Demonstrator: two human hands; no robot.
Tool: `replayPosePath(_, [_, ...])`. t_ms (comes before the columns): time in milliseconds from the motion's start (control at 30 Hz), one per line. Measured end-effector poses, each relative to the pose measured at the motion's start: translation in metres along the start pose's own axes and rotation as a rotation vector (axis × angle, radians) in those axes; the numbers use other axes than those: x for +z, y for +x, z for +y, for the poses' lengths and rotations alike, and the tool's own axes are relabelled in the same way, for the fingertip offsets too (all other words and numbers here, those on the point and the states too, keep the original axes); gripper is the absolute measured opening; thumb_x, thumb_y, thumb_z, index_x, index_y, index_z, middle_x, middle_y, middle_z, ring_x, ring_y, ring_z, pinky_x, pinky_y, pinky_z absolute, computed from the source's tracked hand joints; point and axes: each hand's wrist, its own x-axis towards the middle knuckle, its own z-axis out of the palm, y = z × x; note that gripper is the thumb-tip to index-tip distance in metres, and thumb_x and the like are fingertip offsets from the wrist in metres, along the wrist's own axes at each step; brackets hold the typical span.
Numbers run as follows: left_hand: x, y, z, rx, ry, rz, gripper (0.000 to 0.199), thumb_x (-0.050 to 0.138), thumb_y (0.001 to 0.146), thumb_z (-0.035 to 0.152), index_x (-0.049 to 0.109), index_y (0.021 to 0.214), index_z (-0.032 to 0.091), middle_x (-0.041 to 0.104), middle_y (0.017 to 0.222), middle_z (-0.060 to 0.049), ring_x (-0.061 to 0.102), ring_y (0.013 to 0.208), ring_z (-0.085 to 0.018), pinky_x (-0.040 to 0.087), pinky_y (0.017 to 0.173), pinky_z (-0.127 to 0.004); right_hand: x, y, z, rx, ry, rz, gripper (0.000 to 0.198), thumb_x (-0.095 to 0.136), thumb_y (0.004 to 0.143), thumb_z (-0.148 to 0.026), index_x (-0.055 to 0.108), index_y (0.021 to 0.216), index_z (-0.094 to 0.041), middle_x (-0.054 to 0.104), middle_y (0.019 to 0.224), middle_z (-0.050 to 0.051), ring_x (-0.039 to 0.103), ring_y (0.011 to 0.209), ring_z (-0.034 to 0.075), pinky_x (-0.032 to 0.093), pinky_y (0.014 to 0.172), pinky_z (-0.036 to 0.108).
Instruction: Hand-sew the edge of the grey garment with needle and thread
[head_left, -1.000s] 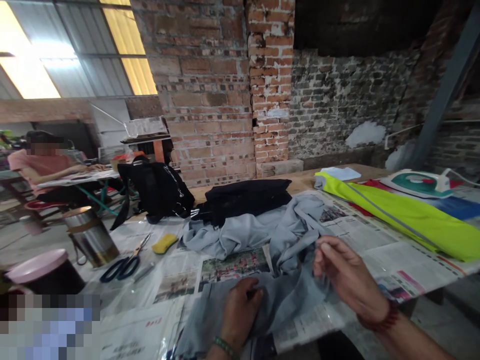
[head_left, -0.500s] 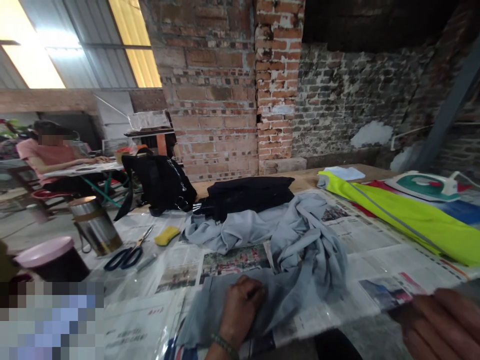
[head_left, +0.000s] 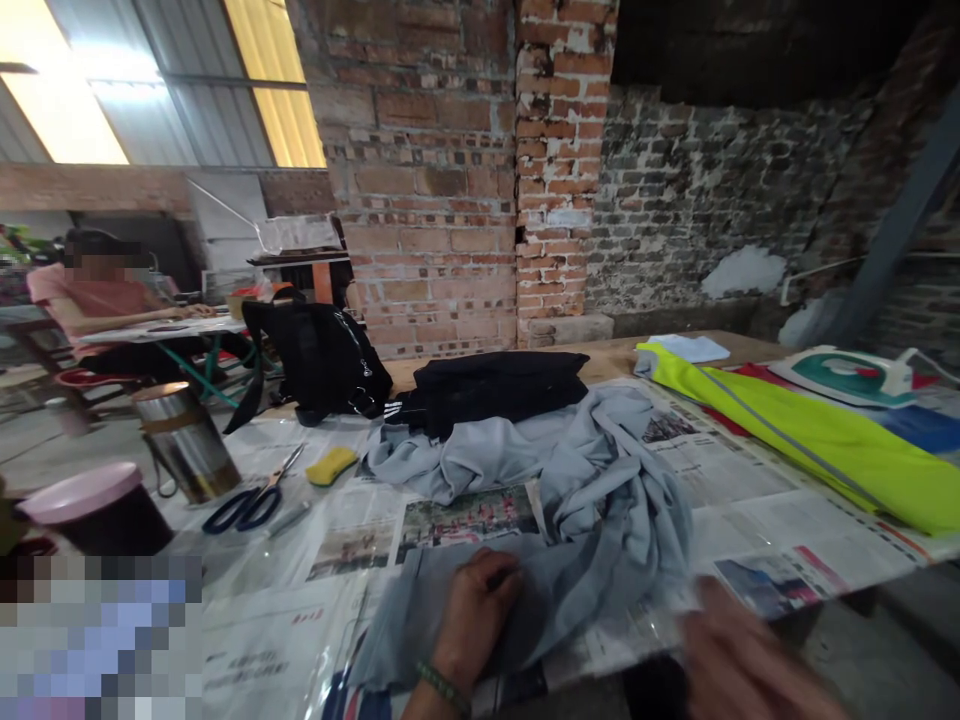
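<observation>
Rests left hand (head_left: 481, 608), curled, on gray cloth (head_left: 626, 500) rumpled from center to lower center on the tabletop (head_left: 613, 366); cannot tell if gripping. Holds right hand (head_left: 739, 655), blurred, at lower right near the cloth; cannot tell how wide. Faces black fabric (head_left: 502, 388) against the cloth's far edge, black bag (head_left: 311, 355) at center left, flask (head_left: 187, 445), scissors (head_left: 265, 490) and sponge (head_left: 331, 466) at left, neon garment (head_left: 795, 435) and iron (head_left: 855, 378) at right.

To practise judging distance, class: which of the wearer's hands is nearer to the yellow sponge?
Left. The left hand rests on grey fabric, closer to the wearer and right of the sponge; the blurred right hand is much farther right.
</observation>
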Motion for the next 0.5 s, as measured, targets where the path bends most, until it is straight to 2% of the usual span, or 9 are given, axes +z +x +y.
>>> replayPosePath(67, [0.0, 0.0, 0.0, -0.007, -0.038, 0.002, 0.017, 0.051, 0.071, 0.024, 0.067, 0.073, 0.021, 0.066, 0.077, -0.002, 0.058, 0.076, -0.017, 0.045, 0.071, -0.025, 0.022, 0.006, 0.007, 0.292, 0.018, -0.163, 0.041, 0.057, 0.068, -0.058, 0.05, 0.086, -0.022, 0.037, 0.04, -0.008, 0.033, 0.027, 0.006, 0.025, 0.032, 0.017])
replayPosePath(133, [0.001, 0.001, -0.003, -0.002, -0.055, -0.004, 0.018, 0.051, 0.072, 0.024, 0.068, 0.074, 0.021, 0.066, 0.077, -0.002, 0.058, 0.076, -0.016, 0.045, 0.071, -0.025, 0.04, 0.016, 0.019, 0.408, -0.022, -0.24, 0.043, 0.056, 0.069, -0.056, 0.048, 0.091, -0.02, 0.04, 0.043, -0.01, 0.029, 0.026, 0.004, 0.022, 0.03, 0.015])
replayPosePath(233, [0.003, 0.001, -0.006, 0.0, -0.04, -0.001, 0.018, 0.051, 0.072, 0.026, 0.068, 0.071, 0.02, 0.065, 0.073, -0.002, 0.058, 0.073, -0.016, 0.045, 0.068, -0.024, 0.056, 0.03, 0.041, 0.406, -0.164, -0.176, 0.037, 0.052, 0.071, -0.052, 0.047, 0.083, -0.018, 0.036, 0.043, -0.011, 0.024, 0.027, 0.002, 0.017, 0.028, 0.015])
replayPosePath(300, [0.004, 0.001, -0.008, -0.004, -0.033, 0.012, 0.017, 0.052, 0.072, 0.026, 0.068, 0.069, 0.02, 0.063, 0.07, -0.002, 0.057, 0.07, -0.015, 0.044, 0.065, -0.024, 0.06, 0.036, 0.052, 0.4, -0.237, -0.123, 0.028, 0.049, 0.073, -0.045, 0.047, 0.081, -0.018, 0.037, 0.046, -0.01, 0.026, 0.028, 0.003, 0.018, 0.029, 0.015])
replayPosePath(400, [0.005, 0.001, -0.008, -0.009, -0.058, 0.021, 0.017, 0.053, 0.071, 0.026, 0.068, 0.069, 0.02, 0.063, 0.07, -0.002, 0.058, 0.069, -0.015, 0.045, 0.065, -0.024, 0.061, 0.039, 0.06, 0.334, -0.378, -0.097, 0.017, 0.044, 0.074, -0.032, 0.05, 0.08, -0.017, 0.042, 0.05, -0.008, 0.033, 0.033, 0.004, 0.021, 0.032, 0.016])
replayPosePath(500, [0.006, 0.001, -0.008, -0.012, -0.09, 0.024, 0.017, 0.053, 0.07, 0.025, 0.069, 0.072, 0.019, 0.066, 0.073, -0.002, 0.059, 0.072, -0.016, 0.046, 0.067, -0.024, 0.062, 0.039, 0.06, 0.277, -0.521, -0.116, 0.016, 0.042, 0.075, -0.028, 0.052, 0.073, -0.016, 0.042, 0.048, -0.006, 0.035, 0.035, 0.005, 0.024, 0.036, 0.017])
